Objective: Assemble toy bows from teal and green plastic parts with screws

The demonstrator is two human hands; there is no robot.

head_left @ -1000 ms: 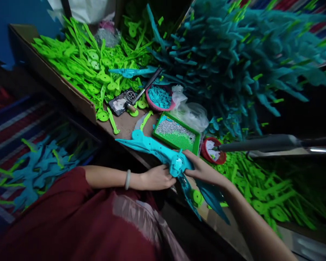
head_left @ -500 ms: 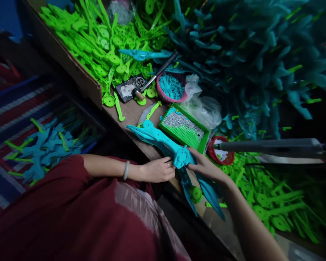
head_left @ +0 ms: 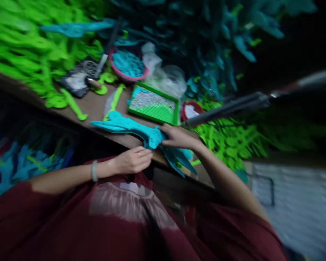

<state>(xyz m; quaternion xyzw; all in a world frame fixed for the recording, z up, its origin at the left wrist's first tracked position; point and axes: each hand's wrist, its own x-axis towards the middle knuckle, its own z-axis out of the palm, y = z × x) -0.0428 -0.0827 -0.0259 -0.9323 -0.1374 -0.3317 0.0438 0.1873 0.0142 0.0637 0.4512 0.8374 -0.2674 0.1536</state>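
Plenty of green pieces (head_left: 21, 47) lie heaped at my far left, so I'd leave that side alone and work at the table's (head_left: 93, 106) near edge. Next comes the pink bowl (head_left: 130, 78), full of small blue bits. Below it my left hand (head_left: 133, 159) sits at the near side of the blue part (head_left: 138, 127), fingers bent; I can't tell whether they pinch anything. I'd bring those fingertips up under the thick end, to brace it without covering its top.

The blue part lies aslant along the near edge, just in front of the green tray (head_left: 152, 117), its pointed tips reaching left and right. Farther right, my right hand (head_left: 179, 137) grips it behind the thick end, thumb and fingers on either side. I'd hold that grip firm but light, since the part looks thin there, and not let it knock the tray. The red basket (head_left: 183, 113) and the blurred dark rod (head_left: 228, 108) are close by, so I'd give that wrist room.
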